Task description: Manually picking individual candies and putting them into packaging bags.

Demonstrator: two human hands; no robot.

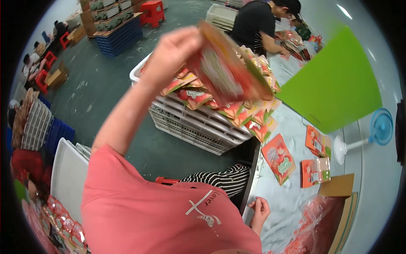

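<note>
My left hand (179, 44), raised over the white crate, is closed on the upper edge of a red and green pouch (224, 70). The pouch is tilted and blurred by motion. Below it, many similar flat pouches (194, 96) heap over the rim of the crate (198, 122). My right hand (260, 210) lies at the near edge of the silvery table (270, 194) with its fingers curled in; anything inside them is hidden. Just beyond it lies a single red pouch (279, 158). Two smaller red packs (318, 142) (315, 172) are farther right.
An open cardboard box (342, 211) with a plastic liner and small red wrapped pieces stands at the lower right. A green board (338, 84) and a blue and white fan (372, 135) are along the right. A co-worker (258, 25) in black works beyond the crate. Stacked trays (67, 178) stand left.
</note>
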